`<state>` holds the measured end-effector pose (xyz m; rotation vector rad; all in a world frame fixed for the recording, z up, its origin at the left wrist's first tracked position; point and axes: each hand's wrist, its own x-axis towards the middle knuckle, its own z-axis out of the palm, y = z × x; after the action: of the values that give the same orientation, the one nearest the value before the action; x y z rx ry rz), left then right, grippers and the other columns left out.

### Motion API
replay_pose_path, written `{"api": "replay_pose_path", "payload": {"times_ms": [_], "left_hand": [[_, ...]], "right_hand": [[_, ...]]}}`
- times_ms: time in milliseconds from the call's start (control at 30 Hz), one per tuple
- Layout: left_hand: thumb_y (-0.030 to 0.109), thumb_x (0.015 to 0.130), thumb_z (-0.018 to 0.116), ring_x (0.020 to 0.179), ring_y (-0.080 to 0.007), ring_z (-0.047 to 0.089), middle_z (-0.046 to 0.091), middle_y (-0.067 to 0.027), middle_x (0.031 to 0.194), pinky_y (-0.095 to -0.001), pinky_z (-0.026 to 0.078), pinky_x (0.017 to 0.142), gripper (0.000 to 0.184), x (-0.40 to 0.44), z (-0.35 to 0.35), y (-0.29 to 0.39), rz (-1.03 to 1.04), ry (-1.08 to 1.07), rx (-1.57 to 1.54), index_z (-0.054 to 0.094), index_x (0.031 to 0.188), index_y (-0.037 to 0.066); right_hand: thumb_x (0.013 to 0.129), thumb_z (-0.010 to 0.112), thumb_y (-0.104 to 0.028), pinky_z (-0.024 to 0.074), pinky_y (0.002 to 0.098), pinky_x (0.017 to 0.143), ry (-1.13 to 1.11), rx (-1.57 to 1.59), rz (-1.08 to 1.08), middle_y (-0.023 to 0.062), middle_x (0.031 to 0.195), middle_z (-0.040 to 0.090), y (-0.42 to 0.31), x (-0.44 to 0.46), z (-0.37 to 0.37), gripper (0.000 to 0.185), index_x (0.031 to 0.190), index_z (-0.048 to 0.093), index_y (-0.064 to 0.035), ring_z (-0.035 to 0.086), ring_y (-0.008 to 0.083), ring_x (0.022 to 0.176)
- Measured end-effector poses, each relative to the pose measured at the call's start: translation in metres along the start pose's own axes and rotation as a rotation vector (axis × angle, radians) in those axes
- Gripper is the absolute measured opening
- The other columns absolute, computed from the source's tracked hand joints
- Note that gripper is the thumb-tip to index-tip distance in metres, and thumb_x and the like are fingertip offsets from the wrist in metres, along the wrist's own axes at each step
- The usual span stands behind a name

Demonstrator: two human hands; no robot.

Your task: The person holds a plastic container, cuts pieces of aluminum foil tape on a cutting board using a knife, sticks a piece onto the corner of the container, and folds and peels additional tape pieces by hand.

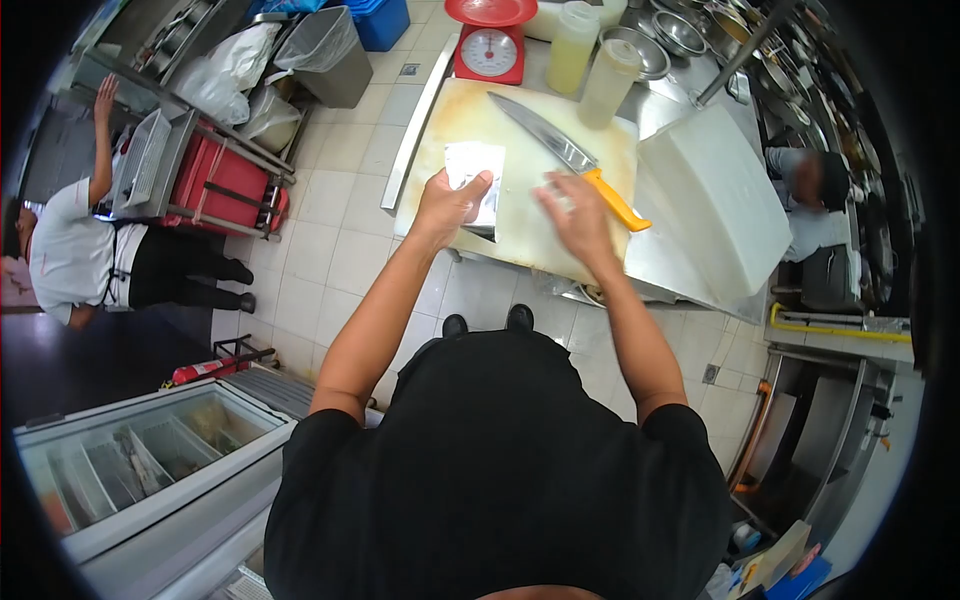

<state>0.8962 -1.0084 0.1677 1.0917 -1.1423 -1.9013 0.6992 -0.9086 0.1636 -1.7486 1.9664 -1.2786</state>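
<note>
My left hand (450,208) grips a shiny silver-white packet (478,163), thumb pressed on its face, over the near left part of the cutting board (520,235). My right hand (578,215), slightly blurred, hovers over the board with fingers loosely apart and nothing seen in them. Close beside it lies a large knife (545,128) with a yellow handle, its blade pointing to the far left. Whether the right fingers touch the handle is hard to make out.
Behind the board stand a red dial scale (490,50) and two squeeze bottles (610,85). A large white container (710,200) sits on the right, near metal bowls (680,33). One person (90,240) stands at left, another (808,190) at right. A glass-topped freezer (150,450) is lower left.
</note>
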Motion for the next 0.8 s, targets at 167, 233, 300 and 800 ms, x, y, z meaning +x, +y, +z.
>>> {"api": "replay_pose_path", "payload": {"times_ms": [167,233,300,800], "left_hand": [[0.022,0.091,0.067,0.086,-0.0134,0.063,0.064,-0.0075,0.103,-0.0286,0.051,0.076,0.033,0.009,0.008,-0.012,0.043,-0.015,-0.035,0.057,0.112,-0.001],[0.023,0.094,0.061,0.088,-0.0166,0.064,0.065,-0.0115,0.102,-0.0303,0.053,0.077,0.033,0.012,-0.003,-0.007,-0.021,-0.017,-0.116,0.055,0.113,-0.003],[0.023,0.097,0.055,0.089,-0.0199,0.065,0.065,-0.0156,0.102,-0.032,0.054,0.079,0.033,0.009,-0.017,-0.006,-0.093,-0.017,-0.198,0.053,0.114,-0.005],[0.023,0.095,0.058,0.077,-0.013,0.061,0.067,-0.0079,0.088,-0.0276,0.049,0.068,0.029,0.035,-0.038,-0.026,0.044,0.041,0.255,0.065,0.1,-0.004]], "right_hand": [[0.085,0.07,-0.02,0.049,0.028,0.066,-0.193,0.47,0.374,0.0087,0.08,0.067,-0.033,-0.012,0.046,0.028,0.104,0.065,-0.0001,0.061,0.0133,0.07],[0.084,0.069,-0.018,0.0487,0.0274,0.063,-0.088,0.399,0.407,0.0053,0.075,0.066,-0.008,-0.007,0.051,0.026,0.102,0.065,0.0004,0.059,0.0117,0.066],[0.085,0.067,-0.016,0.047,0.028,0.06,-0.075,0.42,0.431,0.0053,0.072,0.065,0.006,-0.001,0.042,0.023,0.101,0.066,0.0006,0.057,0.0114,0.062],[0.096,0.057,-0.019,0.0357,0.0182,0.054,-0.13,0.93,0.589,-0.0042,0.073,0.055,0.006,-0.008,0.011,0.015,0.103,0.055,-0.0064,0.046,0.0037,0.06]]}}
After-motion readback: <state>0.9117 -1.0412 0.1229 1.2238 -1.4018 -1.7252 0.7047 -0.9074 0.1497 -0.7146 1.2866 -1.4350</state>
